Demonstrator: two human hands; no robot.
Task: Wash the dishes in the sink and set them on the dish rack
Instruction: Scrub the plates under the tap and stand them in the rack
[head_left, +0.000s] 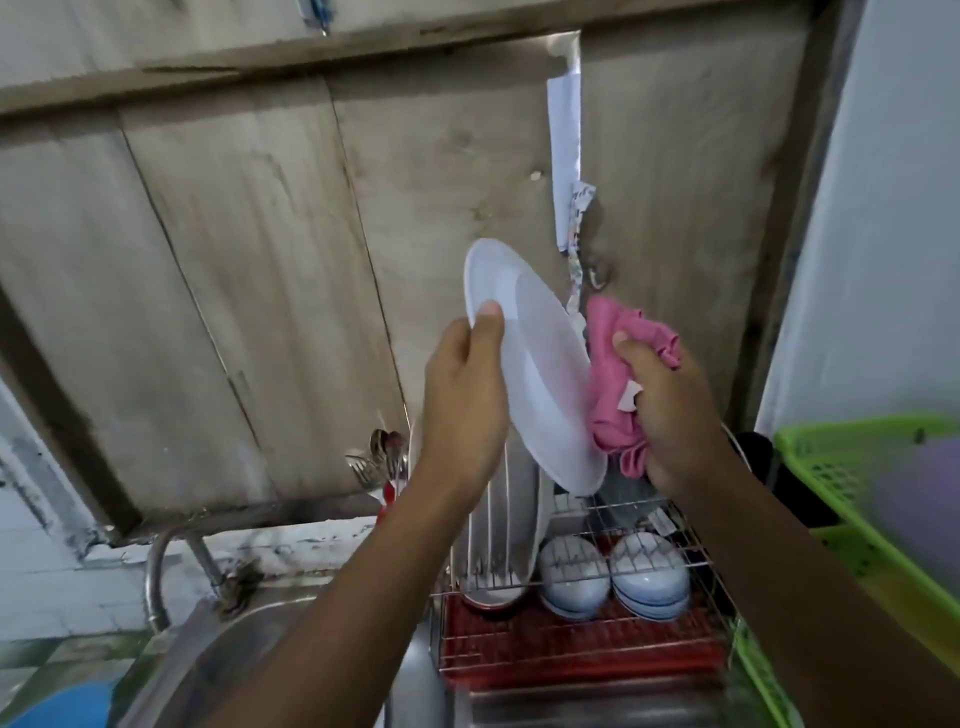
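Up above the dish rack (571, 636), both hands are busy with one white plate (535, 364). The left hand (462, 410) grips the plate's left edge, thumb pressed on the front rim and the other fingers hidden behind it. The plate is held in the air, tilted on edge with its face turned toward the camera, its lower end just above the rack and not touching it.

The right hand (670, 410) is curled tight round a bunched-up pink cloth (610, 374), and the cloth sits against the plate's right side. Can't tell if it reaches the back too.

Down in the rack, a few white plates (498, 525) stand upright in the slots on the left, and two stacks of bluish-white bowls (571, 577) sit upside down beside them. Forks and spoons (384, 457) stick up at the rack's far left.

To the left are the steel sink (244, 639) and its curved faucet (158, 577). A green plastic basket (831, 467) sits off to the right, and a wooden plank wall (234, 260) fills the background.
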